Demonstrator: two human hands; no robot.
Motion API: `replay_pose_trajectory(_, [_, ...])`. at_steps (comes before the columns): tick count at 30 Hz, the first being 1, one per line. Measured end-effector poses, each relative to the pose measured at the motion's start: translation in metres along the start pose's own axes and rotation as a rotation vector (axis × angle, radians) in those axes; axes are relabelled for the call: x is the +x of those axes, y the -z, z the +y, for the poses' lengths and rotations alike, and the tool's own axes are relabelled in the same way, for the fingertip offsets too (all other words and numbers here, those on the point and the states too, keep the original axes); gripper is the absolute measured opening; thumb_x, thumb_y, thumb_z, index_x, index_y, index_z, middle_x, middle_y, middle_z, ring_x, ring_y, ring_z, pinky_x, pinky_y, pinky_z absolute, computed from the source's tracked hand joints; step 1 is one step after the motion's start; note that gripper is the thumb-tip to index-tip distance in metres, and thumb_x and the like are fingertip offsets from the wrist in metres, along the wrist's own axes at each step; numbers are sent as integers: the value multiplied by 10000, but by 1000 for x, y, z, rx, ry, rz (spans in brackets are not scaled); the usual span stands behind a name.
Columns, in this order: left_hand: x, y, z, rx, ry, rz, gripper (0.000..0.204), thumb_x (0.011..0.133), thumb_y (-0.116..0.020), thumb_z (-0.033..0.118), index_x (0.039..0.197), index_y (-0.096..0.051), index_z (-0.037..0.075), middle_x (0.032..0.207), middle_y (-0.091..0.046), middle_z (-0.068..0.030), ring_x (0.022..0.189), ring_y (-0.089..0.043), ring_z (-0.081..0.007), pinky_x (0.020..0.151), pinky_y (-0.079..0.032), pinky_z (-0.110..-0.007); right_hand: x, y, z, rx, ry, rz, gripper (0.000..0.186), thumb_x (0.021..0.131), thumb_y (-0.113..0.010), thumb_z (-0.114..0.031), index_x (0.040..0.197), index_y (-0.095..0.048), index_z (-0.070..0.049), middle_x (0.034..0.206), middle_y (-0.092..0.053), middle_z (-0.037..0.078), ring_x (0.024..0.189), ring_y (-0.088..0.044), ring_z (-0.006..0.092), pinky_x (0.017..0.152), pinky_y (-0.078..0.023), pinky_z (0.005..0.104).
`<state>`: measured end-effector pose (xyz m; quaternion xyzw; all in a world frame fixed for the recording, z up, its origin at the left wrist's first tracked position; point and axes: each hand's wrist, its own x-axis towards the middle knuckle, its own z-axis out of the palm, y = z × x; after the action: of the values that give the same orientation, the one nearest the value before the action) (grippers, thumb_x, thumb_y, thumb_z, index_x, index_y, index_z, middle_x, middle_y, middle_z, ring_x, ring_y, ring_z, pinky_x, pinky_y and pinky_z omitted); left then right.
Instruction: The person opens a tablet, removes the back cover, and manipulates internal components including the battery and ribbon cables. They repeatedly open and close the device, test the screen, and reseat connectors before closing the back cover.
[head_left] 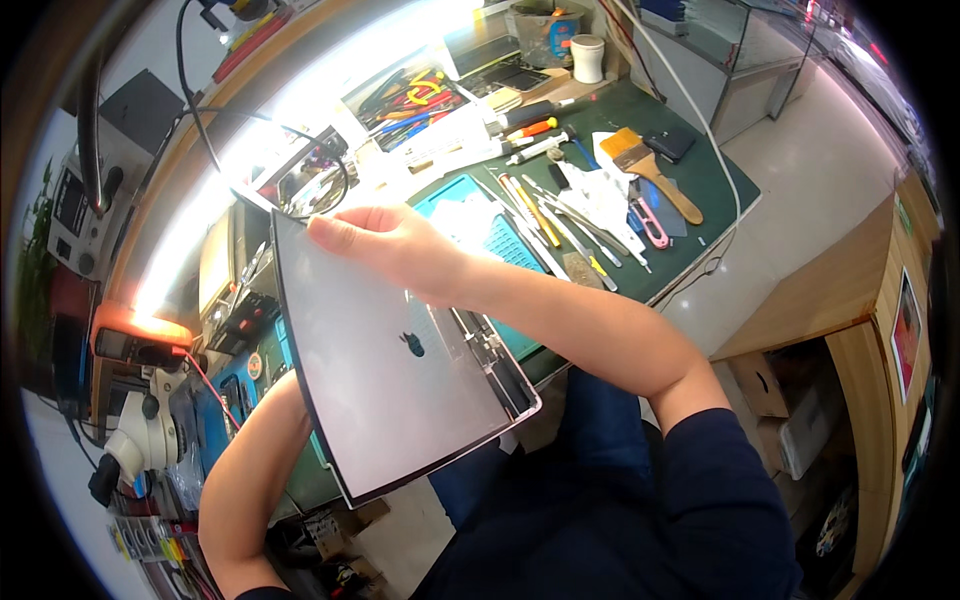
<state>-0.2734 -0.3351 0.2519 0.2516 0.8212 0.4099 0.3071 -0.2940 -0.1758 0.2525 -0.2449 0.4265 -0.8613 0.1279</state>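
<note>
Smooth, flat, rectangular laptop lid (pixel 355 370)

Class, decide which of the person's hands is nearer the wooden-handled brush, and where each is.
Right. The right hand grips the grey panel near its top, left of the brush. The left hand is hidden behind the panel; its forearm lies farther left.

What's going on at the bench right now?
The person's right hand pinches the upper edge of a flat grey metal laptop lid, which is tilted, with exposed dark laptop internals showing at its right side. The left forearm goes behind the lid, which hides that hand. Beyond, a wooden-handled brush with orange bristles sits among tools on a dark green work mat.
</note>
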Motion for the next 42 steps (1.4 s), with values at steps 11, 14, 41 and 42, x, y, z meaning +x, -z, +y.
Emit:
replay_pose_trajectory(11, [-12, -18, 0, 124, -80, -70, 243, 879, -653, 106, 1084, -639, -23, 998, -694, -248, 967, -676, -397, 839, -528, -446, -6, -2, -7, 12, 20, -21, 419, 1020, -637, -402, 1145, -697, -7, 987, -709, 19, 906, -651, 64, 799, -530, 230])
replay_pose_trajectory(14, [-12, -21, -3, 151, -85, -43, 240, 879, -655, 107, 1079, -638, -23, 995, -692, -249, 965, -675, -400, 836, -528, -447, -3, -3, -4, -14, 35, -52, 432, 1018, -638, -409, 1150, -696, -1, 992, -709, 23, 906, -650, 65, 803, -525, 230])
replay_pose_trajectory(41, [-42, -51, -38, 754, -722, 386, 116, 829, -636, 123, 926, -613, 65, 869, -577, -66, 876, -623, -245, 769, -545, -364, -4, 17, -5, 80, 26, -130, 345, 1055, -583, -359, 1006, -707, -41, 831, -679, 3, 735, -604, 60, 686, -476, 232])
replay_pose_trajectory(42, [-42, -52, -37, 759, -748, 385, 115, 828, -632, 119, 927, -611, 64, 860, -567, -67, 867, -619, -244, 766, -545, -363, -3, 16, -6, 78, 31, -140, 340, 1054, -586, -359, 1015, -708, -44, 846, -684, -1, 745, -609, 56, 690, -478, 230])
